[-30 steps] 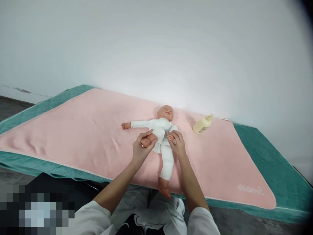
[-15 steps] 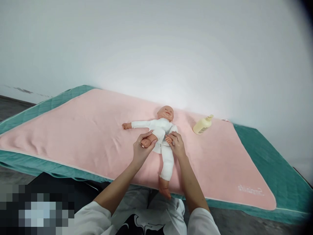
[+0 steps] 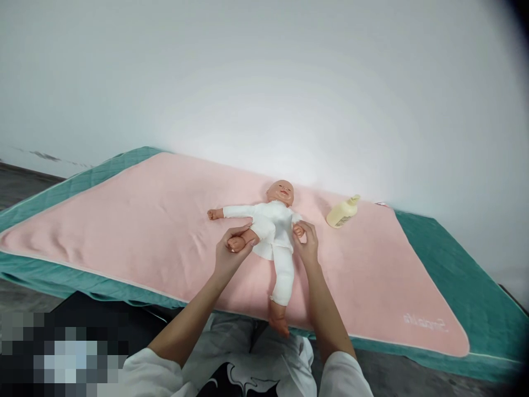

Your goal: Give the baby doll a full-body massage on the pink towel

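A baby doll (image 3: 283, 223) in white clothes lies on its back on a pink mat (image 3: 165, 193), head toward the wall. My left hand (image 3: 231, 255) is closed round the doll's bent leg, whose bare foot (image 3: 236, 244) shows between thumb and fingers. My right hand (image 3: 308, 242) grips the doll's arm near its small hand (image 3: 298, 230), just beside the torso. The doll's other arm stretches out to the left. Its other leg lies straight toward me, the foot (image 3: 279, 318) at the mat's front edge.
A pale yellow pump bottle (image 3: 342, 213) lies tilted on the mat, right of the doll. Under the mat is a green quilted pad (image 3: 450, 264). A white wall rises behind. Something black stands at the lower left, partly covered by a pixelated patch.
My left hand has moved left with the doll's leg. My right hand has moved right, bringing the doll's arm away from the middle of its body.
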A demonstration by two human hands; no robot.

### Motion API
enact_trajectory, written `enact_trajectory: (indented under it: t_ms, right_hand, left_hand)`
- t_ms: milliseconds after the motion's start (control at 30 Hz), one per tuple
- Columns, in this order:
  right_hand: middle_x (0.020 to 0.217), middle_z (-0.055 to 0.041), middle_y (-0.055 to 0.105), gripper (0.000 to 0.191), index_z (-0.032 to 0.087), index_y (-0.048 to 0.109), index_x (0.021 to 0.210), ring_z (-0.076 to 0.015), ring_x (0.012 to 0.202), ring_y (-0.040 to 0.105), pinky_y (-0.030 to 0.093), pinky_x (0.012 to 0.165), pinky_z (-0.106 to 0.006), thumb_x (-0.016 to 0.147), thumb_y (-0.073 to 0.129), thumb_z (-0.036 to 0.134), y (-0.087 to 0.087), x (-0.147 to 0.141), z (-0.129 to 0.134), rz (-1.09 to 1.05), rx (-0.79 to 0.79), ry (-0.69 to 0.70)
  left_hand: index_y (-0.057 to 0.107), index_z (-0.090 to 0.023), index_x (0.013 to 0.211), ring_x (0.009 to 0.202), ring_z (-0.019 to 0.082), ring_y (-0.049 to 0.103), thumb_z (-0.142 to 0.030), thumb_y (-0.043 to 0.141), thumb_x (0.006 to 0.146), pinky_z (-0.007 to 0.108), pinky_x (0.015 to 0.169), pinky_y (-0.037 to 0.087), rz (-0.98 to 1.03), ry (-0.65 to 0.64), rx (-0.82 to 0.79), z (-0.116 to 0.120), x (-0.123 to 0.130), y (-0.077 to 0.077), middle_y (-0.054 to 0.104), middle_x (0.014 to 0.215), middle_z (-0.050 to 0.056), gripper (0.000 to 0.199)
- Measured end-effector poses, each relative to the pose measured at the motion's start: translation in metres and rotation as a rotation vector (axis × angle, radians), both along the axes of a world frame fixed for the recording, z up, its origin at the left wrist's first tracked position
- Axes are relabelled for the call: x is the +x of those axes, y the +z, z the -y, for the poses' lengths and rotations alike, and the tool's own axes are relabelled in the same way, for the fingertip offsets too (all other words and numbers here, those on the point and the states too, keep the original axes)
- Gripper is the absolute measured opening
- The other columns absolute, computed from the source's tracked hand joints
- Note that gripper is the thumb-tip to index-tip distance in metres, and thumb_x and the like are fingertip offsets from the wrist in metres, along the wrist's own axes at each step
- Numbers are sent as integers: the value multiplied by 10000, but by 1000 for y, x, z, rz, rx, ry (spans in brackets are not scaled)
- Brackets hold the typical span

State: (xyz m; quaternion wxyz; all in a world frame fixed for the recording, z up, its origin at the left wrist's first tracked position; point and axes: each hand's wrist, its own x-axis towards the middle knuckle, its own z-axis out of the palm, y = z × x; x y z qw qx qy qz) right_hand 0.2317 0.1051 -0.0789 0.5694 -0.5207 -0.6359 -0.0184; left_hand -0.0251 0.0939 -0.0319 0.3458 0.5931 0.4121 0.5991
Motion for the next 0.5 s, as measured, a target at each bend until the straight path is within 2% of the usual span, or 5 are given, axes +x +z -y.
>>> enact_trajectory:
  t_ms: [133,267,400,500]
  right_hand:
    - [1216,-102,617,427,204,552,1197,-204,1121,620,524,972,-427,811,680,332,5,14,1,-439,-80,-119]
    - [1311,-113,571,551,189,519,1253,-195,1177,589,530,951,-359,772,696,392,-2,39,-3,-712,-131,-254]
    - [1114,-67,636,523,161,553,1153,-159,1031,643,565,879,-304,738,686,449,-21,65,-9,-991,-155,-287]
    - [946,-23,643,455,166,562,1026,-147,901,656,589,800,-299,709,706,459,-33,78,-11,-1019,-201,-294]
  left_hand:
    - [643,-197,1024,1109,279,666,-358,751,747,443,965,553,-45,-54,-15,11,-30,-5,717,1133,95,337]
    - [649,-197,1011,1105,305,669,-396,754,743,472,943,571,-104,-76,-20,33,-56,-26,719,1141,117,350]
    - [669,-199,994,1074,305,685,-366,753,741,488,956,572,-179,-46,-5,53,-73,-56,739,1080,111,315]
    - [677,-193,992,1102,305,673,-310,746,743,511,1010,532,-236,-1,54,65,-83,-75,750,1028,92,283]
